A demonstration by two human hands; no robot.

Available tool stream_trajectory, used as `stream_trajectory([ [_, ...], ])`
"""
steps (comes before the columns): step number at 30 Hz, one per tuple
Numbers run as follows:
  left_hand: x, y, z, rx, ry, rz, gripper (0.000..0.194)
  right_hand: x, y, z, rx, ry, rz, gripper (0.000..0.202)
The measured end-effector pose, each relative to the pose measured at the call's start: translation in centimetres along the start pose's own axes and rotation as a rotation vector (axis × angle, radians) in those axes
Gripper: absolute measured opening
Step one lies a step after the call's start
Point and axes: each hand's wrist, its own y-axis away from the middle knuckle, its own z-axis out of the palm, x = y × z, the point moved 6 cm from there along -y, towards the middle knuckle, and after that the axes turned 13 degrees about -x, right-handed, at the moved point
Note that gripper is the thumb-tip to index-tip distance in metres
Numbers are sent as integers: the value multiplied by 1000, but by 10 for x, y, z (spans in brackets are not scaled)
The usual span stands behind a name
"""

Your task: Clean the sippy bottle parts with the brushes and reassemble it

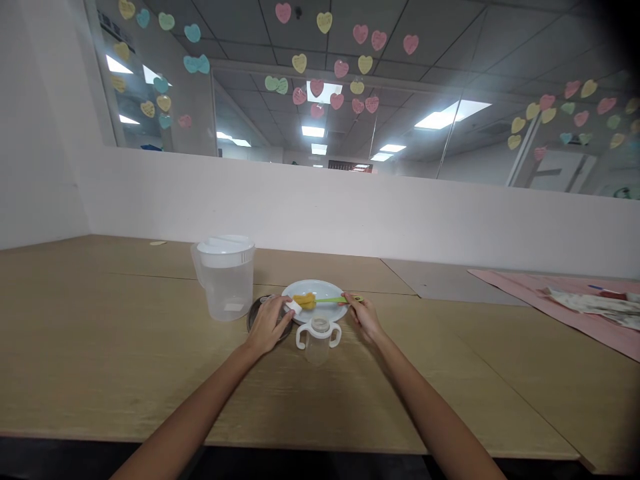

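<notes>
My right hand point(366, 317) is closed round the green handle of a bottle brush point(327, 300), which lies level over a white plate point(320, 287). The yellow sponge head of the brush points left and meets a small white piece point(293, 307), perhaps a bottle cap. My left hand point(270, 325) pinches that white piece at the plate's left edge. Upright in front of the plate stands a clear baby bottle point(318, 347) with two white handles and an uncovered mouth. Partly under my left hand is a dark round dish or lid point(254, 312).
A translucent pitcher point(227, 287) with a white lid stands to the left of the plate. A pink cloth point(530, 293) with folded fabric on it lies at the far right. Behind the wooden table point(150, 347) rises a white wall with a window bearing heart-shaped notes.
</notes>
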Motion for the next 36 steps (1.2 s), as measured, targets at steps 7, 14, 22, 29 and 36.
stream_trajectory([
  [7,-6,-1,2,-13,115,-86,28,0,0,-6,70,-54,-22,36],
  [14,-15,-3,2,40,213,-97,42,1,2,-4,108,2,8,33],
  [22,-18,-3,-8,192,239,-81,32,-4,2,-15,184,-156,-46,29],
  [29,-6,-1,-7,159,238,-49,41,-9,0,8,-94,-268,14,31],
  [36,-25,3,-23,260,107,-163,34,0,-3,-17,145,-368,-7,24],
])
